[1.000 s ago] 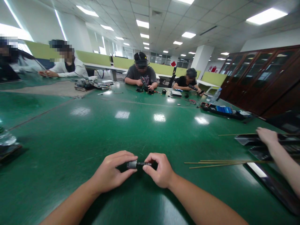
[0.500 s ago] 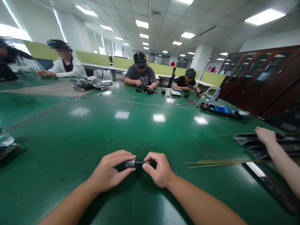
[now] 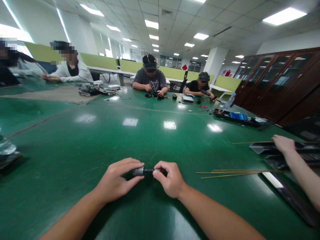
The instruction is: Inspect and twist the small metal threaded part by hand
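Just above the table, my left hand (image 3: 116,181) grips a small grey metal cylinder (image 3: 138,171) between thumb and fingers. The piece looks like a small motor, though I cannot be sure of its kind. A thin dark shaft (image 3: 148,170) sticks out of it to the right, lying level. My right hand (image 3: 170,179) pinches the far end of that shaft with thumb and forefinger, and the fingertips hide its tip. A short gap separates the two hands, bridged by the shaft.
Thin yellowish rods (image 3: 225,172) lie to my right, by dark trays (image 3: 277,161) where another person's hand (image 3: 283,144) rests. A plastic-wrapped item (image 3: 7,146) is at left. Across the green table (image 3: 150,143), several people work among parts; a black tray (image 3: 227,116) stands there.
My right hand has shifted very slightly up and to the right along the shaft. The left hand keeps its hold on the cylinder, almost unmoved.
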The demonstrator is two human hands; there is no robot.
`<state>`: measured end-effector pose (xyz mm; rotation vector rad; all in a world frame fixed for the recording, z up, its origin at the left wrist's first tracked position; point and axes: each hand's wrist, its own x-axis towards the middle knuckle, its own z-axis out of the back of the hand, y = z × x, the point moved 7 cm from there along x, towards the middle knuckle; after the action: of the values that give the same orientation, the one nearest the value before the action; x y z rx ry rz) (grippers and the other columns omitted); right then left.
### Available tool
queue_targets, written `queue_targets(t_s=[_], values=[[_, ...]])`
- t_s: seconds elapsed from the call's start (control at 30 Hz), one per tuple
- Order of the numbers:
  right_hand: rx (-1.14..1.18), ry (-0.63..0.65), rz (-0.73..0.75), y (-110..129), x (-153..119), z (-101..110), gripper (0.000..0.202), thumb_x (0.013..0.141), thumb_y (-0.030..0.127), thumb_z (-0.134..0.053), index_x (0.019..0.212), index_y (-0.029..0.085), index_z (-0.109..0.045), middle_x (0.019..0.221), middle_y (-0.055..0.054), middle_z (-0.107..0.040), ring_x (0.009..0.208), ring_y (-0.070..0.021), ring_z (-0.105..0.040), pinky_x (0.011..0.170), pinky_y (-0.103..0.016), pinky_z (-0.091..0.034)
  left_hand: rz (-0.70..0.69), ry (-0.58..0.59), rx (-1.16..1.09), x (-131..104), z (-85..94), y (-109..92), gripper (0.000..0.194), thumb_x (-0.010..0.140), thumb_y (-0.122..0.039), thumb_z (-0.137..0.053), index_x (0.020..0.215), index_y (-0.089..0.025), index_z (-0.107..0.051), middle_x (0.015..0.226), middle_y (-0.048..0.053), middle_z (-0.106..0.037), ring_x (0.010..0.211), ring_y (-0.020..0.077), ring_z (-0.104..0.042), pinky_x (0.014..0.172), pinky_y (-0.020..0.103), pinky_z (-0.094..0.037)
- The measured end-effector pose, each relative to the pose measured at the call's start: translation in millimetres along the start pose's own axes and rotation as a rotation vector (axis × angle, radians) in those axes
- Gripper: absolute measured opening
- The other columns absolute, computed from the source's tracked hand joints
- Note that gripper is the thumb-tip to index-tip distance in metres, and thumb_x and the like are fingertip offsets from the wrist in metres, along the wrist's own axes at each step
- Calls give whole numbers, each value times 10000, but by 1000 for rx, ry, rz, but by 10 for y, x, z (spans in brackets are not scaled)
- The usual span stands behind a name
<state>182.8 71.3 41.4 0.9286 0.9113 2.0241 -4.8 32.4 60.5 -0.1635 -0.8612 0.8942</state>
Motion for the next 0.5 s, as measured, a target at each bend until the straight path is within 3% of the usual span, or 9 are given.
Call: queue_targets(t_s=[0.5], values=[[-5, -23, 0, 9, 6, 21, 153, 907, 288, -599, 821, 175, -656, 673, 10, -595, 621, -134, -538, 613, -246, -385, 8, -16, 2, -10, 20, 24, 352, 816, -213, -746, 1162, -240, -685, 1107, 63, -704, 1022, 187, -672, 909, 307, -568]])
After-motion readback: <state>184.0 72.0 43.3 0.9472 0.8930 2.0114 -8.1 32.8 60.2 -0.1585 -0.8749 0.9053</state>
